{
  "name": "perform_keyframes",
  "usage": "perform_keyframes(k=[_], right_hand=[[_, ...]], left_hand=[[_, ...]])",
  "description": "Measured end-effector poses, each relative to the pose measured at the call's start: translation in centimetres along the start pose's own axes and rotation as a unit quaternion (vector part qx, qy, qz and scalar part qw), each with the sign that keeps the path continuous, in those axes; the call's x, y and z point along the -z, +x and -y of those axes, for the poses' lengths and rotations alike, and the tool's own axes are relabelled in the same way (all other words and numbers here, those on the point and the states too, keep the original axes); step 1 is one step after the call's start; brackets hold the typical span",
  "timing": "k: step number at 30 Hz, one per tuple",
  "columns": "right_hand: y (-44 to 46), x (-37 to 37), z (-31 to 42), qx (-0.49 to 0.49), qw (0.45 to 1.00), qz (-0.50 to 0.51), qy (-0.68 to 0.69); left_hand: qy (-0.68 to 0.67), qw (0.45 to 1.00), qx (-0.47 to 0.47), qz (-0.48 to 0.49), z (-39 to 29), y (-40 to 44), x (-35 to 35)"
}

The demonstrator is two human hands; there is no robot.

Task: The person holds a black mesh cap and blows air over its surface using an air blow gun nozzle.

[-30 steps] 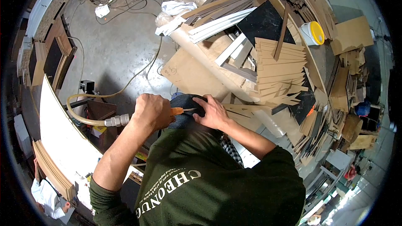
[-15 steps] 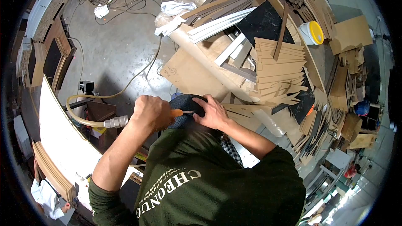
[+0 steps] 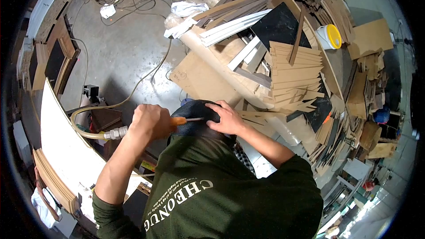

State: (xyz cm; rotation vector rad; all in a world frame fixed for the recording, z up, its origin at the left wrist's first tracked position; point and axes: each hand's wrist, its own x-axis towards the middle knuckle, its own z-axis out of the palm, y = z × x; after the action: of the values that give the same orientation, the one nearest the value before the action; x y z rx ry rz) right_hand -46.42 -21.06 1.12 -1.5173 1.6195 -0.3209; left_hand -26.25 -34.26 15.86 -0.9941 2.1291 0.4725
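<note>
My left hand (image 3: 150, 124) is closed around the handle of an air blow gun (image 3: 178, 121) with an orange body and a thin metal nozzle. The nozzle points right, across dark blue cloth (image 3: 190, 117) at my lap, toward my other hand. Behind my left wrist, a metal coupling (image 3: 116, 133) joins a yellowish air hose (image 3: 82, 129). My right hand (image 3: 227, 118) lies on the right side of the dark cloth, thumb and fingers apart. The nozzle tip is a short way from its thumb.
To the right lie a fan of brown board strips (image 3: 294, 73), a black panel (image 3: 279, 24) and white strips (image 3: 234, 28). A large white panel (image 3: 66, 137) stands at left. A yellow-lidded bucket (image 3: 330, 36) sits at right. Cables (image 3: 133, 0) cross the floor. Another person's white sleeve (image 3: 44, 206) shows lower left.
My left hand and the blow gun have moved left, drawing the nozzle away from my right hand. The right hand stays on the cloth. The other person's arm at lower left has moved.
</note>
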Motion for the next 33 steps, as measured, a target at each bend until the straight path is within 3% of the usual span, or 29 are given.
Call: perform_keyframes(k=[5,9,15,23,26,28,29,31,33], right_hand=[[1.2,1.0,-1.3,0.009,0.997,0.055,0.059],[1.3,1.1,-1.0,0.017,0.996,0.074,0.056],[1.2,0.9,-1.0,0.007,0.995,0.066,0.068],[1.0,-0.5,-1.0,0.0,0.997,0.019,0.071],[0.8,-0.7,-1.1,-0.04,0.983,-0.047,0.172],[1.0,-1.2,-2.8,-0.19,0.925,-0.055,0.324],[0.9,-1.5,-3.9,-0.19,0.925,-0.056,0.324],[0.9,-1.7,-5.3,-0.24,0.845,0.04,0.476],[0.5,-1.6,-5.1,-0.251,0.824,0.06,0.504]], left_hand=[[0.009,0.988,-0.152,0.017,-0.9,-1.2,0.4],[-0.007,0.998,-0.056,0.011,-1.3,-1.3,0.8],[0.015,1.0,-0.008,-0.026,0.9,-0.3,0.0],[0.02,0.999,-0.038,0.0,0.1,-1.1,-0.6],[0.016,0.998,-0.067,-0.003,-0.1,-0.9,-1.1],[0.008,0.999,-0.053,-0.011,0.2,-0.5,-0.9],[0.001,0.999,-0.037,-0.018,0.4,-0.4,-0.9],[0.003,0.999,-0.031,-0.024,0.9,-0.1,-0.9],[0.004,0.999,-0.026,-0.028,0.9,0.1,-1.1]])
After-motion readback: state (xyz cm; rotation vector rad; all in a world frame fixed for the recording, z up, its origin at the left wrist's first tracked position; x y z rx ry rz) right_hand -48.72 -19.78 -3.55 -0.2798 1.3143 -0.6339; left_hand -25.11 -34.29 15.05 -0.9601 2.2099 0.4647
